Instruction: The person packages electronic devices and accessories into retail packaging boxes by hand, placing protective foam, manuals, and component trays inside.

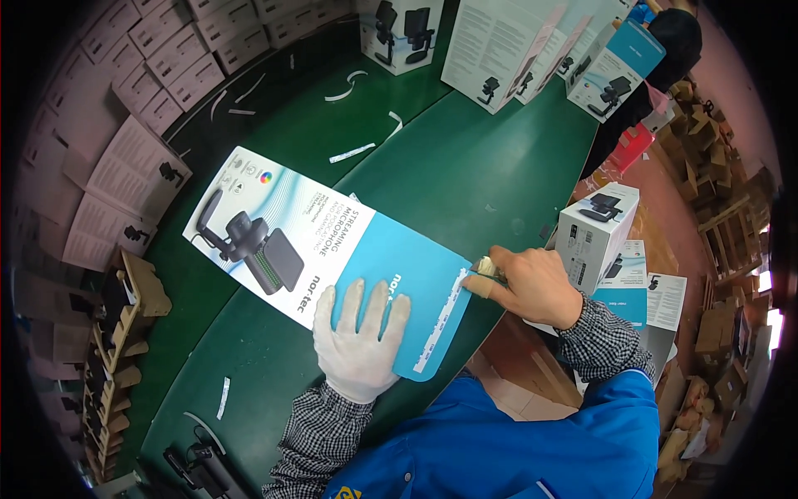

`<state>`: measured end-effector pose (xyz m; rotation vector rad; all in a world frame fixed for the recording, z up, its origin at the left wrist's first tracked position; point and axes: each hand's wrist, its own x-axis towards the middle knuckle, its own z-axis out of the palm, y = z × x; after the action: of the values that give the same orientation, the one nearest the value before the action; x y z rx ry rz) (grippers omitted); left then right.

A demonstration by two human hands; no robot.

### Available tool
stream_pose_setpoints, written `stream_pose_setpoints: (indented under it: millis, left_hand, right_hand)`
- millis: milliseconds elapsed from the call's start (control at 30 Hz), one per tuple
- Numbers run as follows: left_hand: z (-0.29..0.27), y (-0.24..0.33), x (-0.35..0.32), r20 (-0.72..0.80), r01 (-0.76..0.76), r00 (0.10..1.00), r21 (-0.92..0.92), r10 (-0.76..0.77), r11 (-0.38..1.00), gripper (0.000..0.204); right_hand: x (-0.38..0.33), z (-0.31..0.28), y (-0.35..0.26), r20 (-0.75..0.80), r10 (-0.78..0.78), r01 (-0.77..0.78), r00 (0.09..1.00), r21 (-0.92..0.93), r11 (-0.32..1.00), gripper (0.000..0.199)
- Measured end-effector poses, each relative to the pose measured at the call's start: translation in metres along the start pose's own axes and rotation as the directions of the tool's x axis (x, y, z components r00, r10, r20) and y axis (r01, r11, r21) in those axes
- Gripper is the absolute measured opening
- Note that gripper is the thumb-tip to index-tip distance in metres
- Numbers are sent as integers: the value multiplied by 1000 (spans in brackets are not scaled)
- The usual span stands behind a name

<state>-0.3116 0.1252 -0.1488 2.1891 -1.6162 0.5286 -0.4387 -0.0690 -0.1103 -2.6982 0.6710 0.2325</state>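
A white and blue microphone box (312, 218) lies slantwise in front of me, its printed picture facing up. Its blue flap (416, 249) is folded out toward me, and a white adhesive strip (440, 323) runs along the flap's outer edge. My left hand (359, 345), in a white glove, rests flat across the blue part with fingers spread. At the flap's far right corner, my right hand (528, 281) is bare except for coverings on thumb and forefinger. Those two fingertips pinch the end of the strip; the exact contact is partly hidden.
Several upright boxes (503, 50) stand on the green table (490, 158) at the far side. Peeled strips (352, 153) lie scattered there. More boxes (597, 233) stand to my right. Stacked white boxes (170, 62) fill the far left. A black device (204, 466) lies near left.
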Motion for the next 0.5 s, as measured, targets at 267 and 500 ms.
stream_pose_setpoints:
  millis: [267, 500]
  left_hand:
    - [-2, 2, 0, 18, -10, 1000, -3, 10, 1000, 30]
    - [-19, -6, 4, 82, 23, 996, -48, -19, 999, 34]
  right_hand:
    - [-2, -2, 0, 28, 31, -34, 999, 145, 989, 46]
    - [-41, 5, 49, -90, -220, 235, 971, 243, 941, 32]
